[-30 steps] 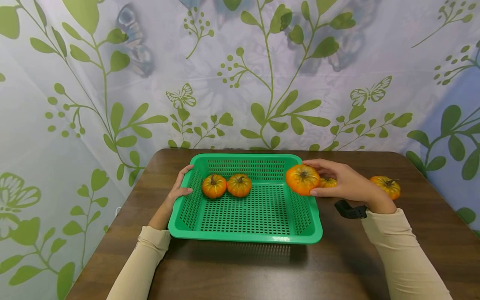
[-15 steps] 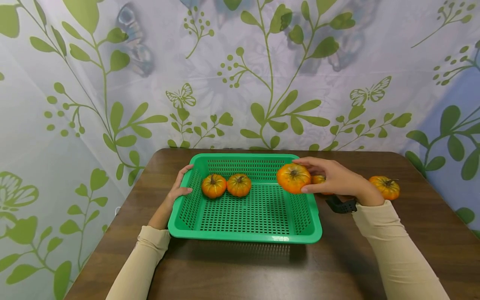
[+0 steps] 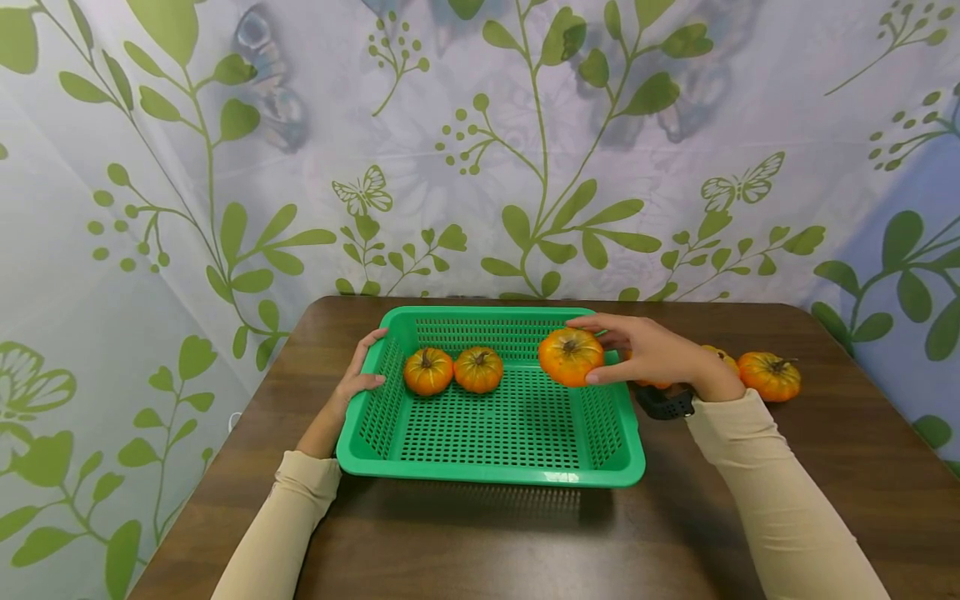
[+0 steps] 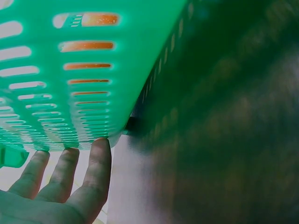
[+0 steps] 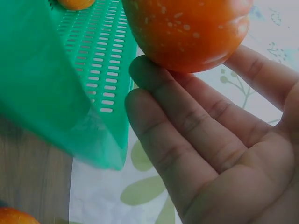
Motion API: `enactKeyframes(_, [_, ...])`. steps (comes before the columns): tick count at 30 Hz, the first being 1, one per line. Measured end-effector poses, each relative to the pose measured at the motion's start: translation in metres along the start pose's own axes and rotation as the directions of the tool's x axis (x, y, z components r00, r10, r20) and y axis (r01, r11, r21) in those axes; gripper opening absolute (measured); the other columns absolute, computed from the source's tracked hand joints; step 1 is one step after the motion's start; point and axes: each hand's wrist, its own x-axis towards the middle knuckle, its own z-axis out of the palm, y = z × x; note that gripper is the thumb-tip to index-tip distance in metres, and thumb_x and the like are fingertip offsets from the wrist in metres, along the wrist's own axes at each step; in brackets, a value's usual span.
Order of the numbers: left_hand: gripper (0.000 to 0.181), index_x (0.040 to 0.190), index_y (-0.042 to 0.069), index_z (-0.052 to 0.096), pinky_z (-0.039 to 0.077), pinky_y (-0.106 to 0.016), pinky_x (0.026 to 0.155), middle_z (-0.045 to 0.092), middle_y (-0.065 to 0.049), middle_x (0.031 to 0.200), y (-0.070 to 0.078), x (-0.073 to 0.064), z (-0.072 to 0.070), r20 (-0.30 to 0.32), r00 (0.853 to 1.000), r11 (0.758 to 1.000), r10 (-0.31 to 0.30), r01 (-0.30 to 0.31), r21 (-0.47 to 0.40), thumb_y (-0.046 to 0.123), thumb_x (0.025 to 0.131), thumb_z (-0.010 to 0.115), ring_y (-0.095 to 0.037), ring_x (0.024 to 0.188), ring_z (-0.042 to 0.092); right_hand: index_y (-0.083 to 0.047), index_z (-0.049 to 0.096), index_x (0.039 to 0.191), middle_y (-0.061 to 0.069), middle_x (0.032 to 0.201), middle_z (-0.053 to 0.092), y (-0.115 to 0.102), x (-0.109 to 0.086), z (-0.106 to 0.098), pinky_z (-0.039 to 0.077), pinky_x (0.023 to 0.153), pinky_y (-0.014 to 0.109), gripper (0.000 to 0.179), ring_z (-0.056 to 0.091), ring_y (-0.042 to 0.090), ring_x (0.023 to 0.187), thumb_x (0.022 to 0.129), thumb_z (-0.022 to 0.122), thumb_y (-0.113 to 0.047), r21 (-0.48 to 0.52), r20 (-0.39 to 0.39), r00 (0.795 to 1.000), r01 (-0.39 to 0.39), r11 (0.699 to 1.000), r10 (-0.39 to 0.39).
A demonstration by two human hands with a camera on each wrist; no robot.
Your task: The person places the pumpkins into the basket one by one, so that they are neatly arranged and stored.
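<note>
My right hand [image 3: 652,354] holds a small orange pumpkin [image 3: 570,357] by its right side, over the right part of a green plastic basket [image 3: 491,472]. In the right wrist view, fingers [image 5: 175,144] and thumb support the pumpkin [image 5: 187,32] from its side and underside. My left hand [image 3: 358,375] grips the basket's left side, thumb over the rim. Seen from the left wrist, its fingertips [image 4: 100,149] touch the slotted outer wall. Inside, two orange pumpkins, one left [image 3: 428,372] and one right [image 3: 478,370], lie side by side near the back left.
Right of the basket, a pumpkin [image 3: 769,375] lies on the brown wooden table [image 3: 480,550]. Another [image 3: 720,357] shows partly behind the right wrist, and a bit of orange [image 3: 654,384] peeks out below the hand. A leaf-patterned cloth [image 3: 480,167] hangs behind the table.
My right hand has carried the pumpkin leftward, from above the basket's right rim to farther inside it. The left hand and basket have stayed in place.
</note>
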Motion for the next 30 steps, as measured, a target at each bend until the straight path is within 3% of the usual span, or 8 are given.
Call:
enactKeyframes(10, [0.073,0.147,0.032,0.049,0.044,-0.019,0.103,0.046,0.006,0.146,0.001,-0.001,0.002,-0.04,0.998,0.999,-0.044,0.044,-0.002,-0.002,0.083,0.05,-0.005,0.126,0.053,0.002,0.049,0.158,0.026,0.156,0.052,-0.005,0.015,0.001,0.048,0.112,0.061,0.073,0.061,0.047,0.134,0.095,0.083,-0.015,-0.018,0.051,0.998,-0.039,0.999,0.039])
enactKeyframes(30, [0.072,0.148,0.031,0.048,0.043,-0.019,0.105,0.044,0.006,0.148,0.002,-0.003,0.003,-0.054,0.997,0.998,-0.058,0.058,-0.002,-0.003,0.084,0.047,-0.005,0.129,0.051,0.003,0.047,0.159,0.028,0.149,0.056,-0.002,0.049,0.013,0.05,0.107,0.063,0.075,0.064,0.047,0.128,0.097,0.082,-0.022,-0.082,0.119,0.988,-0.093,0.992,0.102])
